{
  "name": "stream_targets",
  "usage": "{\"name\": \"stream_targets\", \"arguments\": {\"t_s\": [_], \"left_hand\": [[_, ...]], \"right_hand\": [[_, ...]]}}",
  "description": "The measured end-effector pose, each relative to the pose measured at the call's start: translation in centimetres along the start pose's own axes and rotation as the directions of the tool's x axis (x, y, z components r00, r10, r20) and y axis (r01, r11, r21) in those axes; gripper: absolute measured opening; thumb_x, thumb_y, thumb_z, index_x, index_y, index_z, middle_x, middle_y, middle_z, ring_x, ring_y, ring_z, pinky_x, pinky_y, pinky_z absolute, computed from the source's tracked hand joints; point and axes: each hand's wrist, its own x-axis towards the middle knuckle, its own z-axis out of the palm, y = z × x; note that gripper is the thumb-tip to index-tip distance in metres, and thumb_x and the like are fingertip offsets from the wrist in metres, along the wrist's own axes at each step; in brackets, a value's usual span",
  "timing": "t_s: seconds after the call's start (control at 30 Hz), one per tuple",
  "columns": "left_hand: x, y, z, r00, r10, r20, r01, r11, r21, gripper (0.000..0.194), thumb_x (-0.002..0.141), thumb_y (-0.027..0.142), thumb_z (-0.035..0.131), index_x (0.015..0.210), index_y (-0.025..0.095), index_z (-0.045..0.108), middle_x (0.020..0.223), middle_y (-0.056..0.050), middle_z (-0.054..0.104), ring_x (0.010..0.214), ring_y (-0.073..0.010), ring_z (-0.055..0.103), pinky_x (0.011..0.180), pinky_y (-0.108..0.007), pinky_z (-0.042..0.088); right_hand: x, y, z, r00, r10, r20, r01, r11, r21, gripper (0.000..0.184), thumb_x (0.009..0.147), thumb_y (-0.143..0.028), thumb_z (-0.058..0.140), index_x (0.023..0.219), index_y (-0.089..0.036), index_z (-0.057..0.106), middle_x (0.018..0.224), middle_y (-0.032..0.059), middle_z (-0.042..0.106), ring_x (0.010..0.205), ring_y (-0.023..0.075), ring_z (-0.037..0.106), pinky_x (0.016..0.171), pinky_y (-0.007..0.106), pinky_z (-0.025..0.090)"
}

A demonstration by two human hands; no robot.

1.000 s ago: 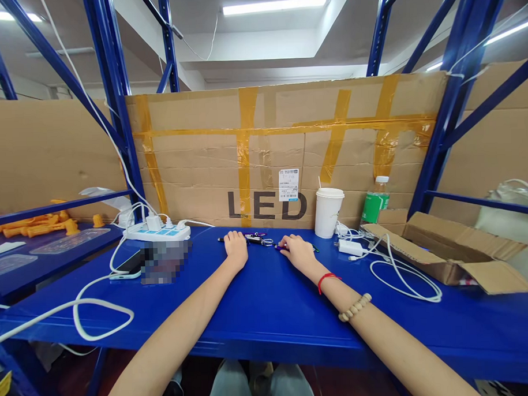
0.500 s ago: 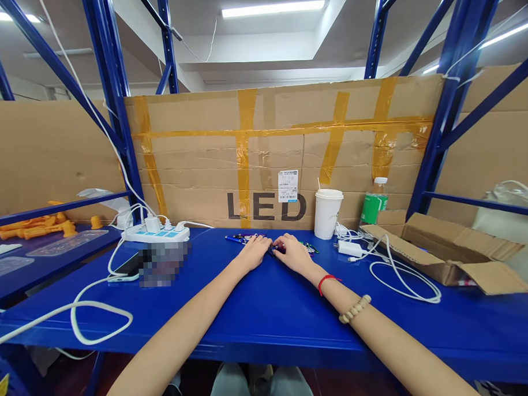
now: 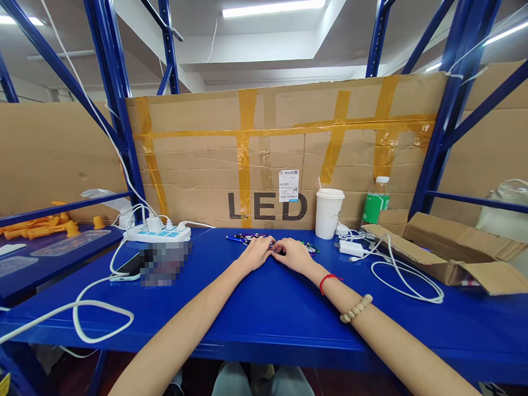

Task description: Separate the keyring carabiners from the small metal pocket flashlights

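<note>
My left hand (image 3: pixel 256 254) and my right hand (image 3: pixel 291 253) rest close together at the middle of the blue tabletop, fingertips almost meeting. Both have curled, closed fingers. Whatever lies between the fingertips is dark, small and mostly covered, so I cannot make it out. Blue and dark pens (image 3: pixel 239 239) lie just beyond my left hand, partly hidden by it. More pens (image 3: pixel 311 248), some with green parts, stick out past my right hand. A red cord and a beaded bracelet circle my right wrist and forearm.
At the back stand a white paper cup (image 3: pixel 329 214) with a straw and a green-labelled bottle (image 3: pixel 375 202). A white charger (image 3: pixel 351 248) with coiled cable and an open cardboard box (image 3: pixel 450 249) lie right. A power strip (image 3: pixel 156 233) and a phone (image 3: pixel 130 267) are left.
My fingertips have drawn slightly closer together, and the dark item between them shows less than before. The view has shifted a little; the surrounding things have stayed put.
</note>
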Motion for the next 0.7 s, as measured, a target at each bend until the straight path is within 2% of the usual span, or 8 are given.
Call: {"name": "stream_targets", "arguments": {"t_s": [0.1, 0.2, 0.33, 0.5, 0.7], "left_hand": [[0.10, -0.16, -0.11, 0.998, -0.062, 0.028, 0.059, 0.993, 0.099, 0.019, 0.088, 0.032, 0.040, 0.096, 0.018, 0.049, 0.103, -0.006, 0.059, 0.096, -0.0211, 0.052, 0.080, -0.033, 0.034], [0.13, -0.41, -0.40, 0.987, -0.146, 0.070, 0.129, 0.971, 0.202, 0.033, 0.085, 0.046, 0.041, 0.086, 0.016, 0.054, 0.096, -0.008, 0.063, 0.091, -0.0241, 0.056, 0.081, -0.036, 0.033], [0.02, -0.59, -0.71, 0.978, -0.197, 0.075, 0.178, 0.962, 0.208, 0.045, 0.081, 0.056, 0.038, 0.080, 0.015, 0.056, 0.090, -0.009, 0.064, 0.088, -0.0237, 0.058, 0.082, -0.036, 0.033], [0.00, -0.41, -0.75, 0.979, -0.194, 0.064, 0.180, 0.968, 0.173, 0.046, 0.083, 0.055, 0.035, 0.080, 0.015, 0.058, 0.087, -0.008, 0.065, 0.085, -0.0218, 0.059, 0.075, -0.030, 0.037], [0.02, -0.01, -0.93, 0.967, -0.249, 0.048, 0.243, 0.964, 0.107, 0.050, 0.088, 0.052, 0.025, 0.082, 0.017, 0.060, 0.086, -0.007, 0.066, 0.083, -0.0211, 0.060, 0.062, -0.025, 0.039]], "right_hand": [[-0.07, -0.18, -0.18, 1.000, 0.010, -0.004, -0.010, 0.999, 0.045, 0.017, 0.077, -0.029, 0.053, 0.086, -0.021, 0.065, 0.078, 0.0002, 0.066, 0.075, 0.0149, 0.056, 0.062, 0.024, 0.036], [-0.26, -0.55, -0.46, 0.999, 0.028, -0.029, -0.025, 0.996, 0.080, 0.015, 0.073, -0.024, 0.055, 0.085, -0.021, 0.064, 0.079, -0.0004, 0.066, 0.073, 0.0131, 0.056, 0.059, 0.022, 0.035], [-0.41, -0.84, -0.62, 0.997, 0.076, -0.032, -0.072, 0.991, 0.113, 0.012, 0.071, -0.025, 0.055, 0.078, -0.020, 0.063, 0.075, -0.0009, 0.064, 0.068, 0.0118, 0.055, 0.054, 0.021, 0.032], [-0.39, -0.72, -0.49, 0.990, 0.133, -0.042, -0.126, 0.982, 0.141, 0.010, 0.072, -0.024, 0.052, 0.078, -0.020, 0.059, 0.069, -0.0026, 0.062, 0.062, 0.0103, 0.053, 0.052, 0.020, 0.029], [-0.38, -0.67, -0.36, 0.986, 0.150, -0.069, -0.140, 0.982, 0.127, 0.021, 0.076, -0.024, 0.046, 0.094, -0.022, 0.056, 0.068, -0.0032, 0.062, 0.063, 0.0116, 0.054, 0.051, 0.021, 0.027]]}}
